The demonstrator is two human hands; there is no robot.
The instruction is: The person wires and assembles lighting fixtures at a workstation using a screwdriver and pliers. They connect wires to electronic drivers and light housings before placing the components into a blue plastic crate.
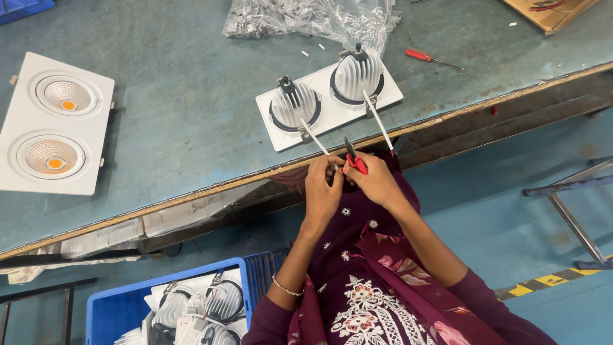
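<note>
Holding a white wire (315, 137) at the near edge of the worktop (191, 108), left hand (322, 188) closed around its free end, fingers curled tight. Right hand (377, 182) shut on a small cutter with red handles (355, 160), dark tip pointing up and away toward the fixture, long axis running near to far with a slight lean to the left. Both hands touching each other just off the worktop edge, above a maroon embroidered garment (377, 294). Wire running diagonally from the left hand up and left to the nearer heat sink; a second white wire (378, 121) slanting from the right hand's side up to the farther heat sink. Both ribbed grey heat sinks seated in a white twin downlight plate (329, 112), lying face down, its long axis angled from lower left to upper right. At far left, another white twin downlight (54, 124) lying face up. Farther back, a clear plastic bag of small parts (313, 18) and a red-handled screwdriver (431, 59). Below left, a blue crate (105, 310) holding more lamp bodies.
</note>
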